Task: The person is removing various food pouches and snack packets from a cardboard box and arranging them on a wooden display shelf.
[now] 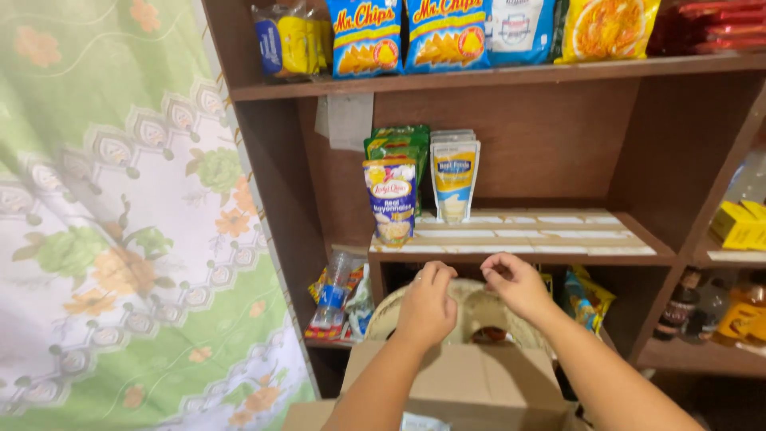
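both hands are hovering together over an open cardboard box (455, 383), just below the middle shelf (523, 257). the left hand (427, 307) is curling loosely, knuckles toward the camera; whether anything is sitting inside it cannot be told. the right hand (517, 283) is pinching fingertips to thumb, with nothing clearly showing between them. a woven basket (479, 307) is lying partly hidden behind the hands. the box's lower part is running out of view.
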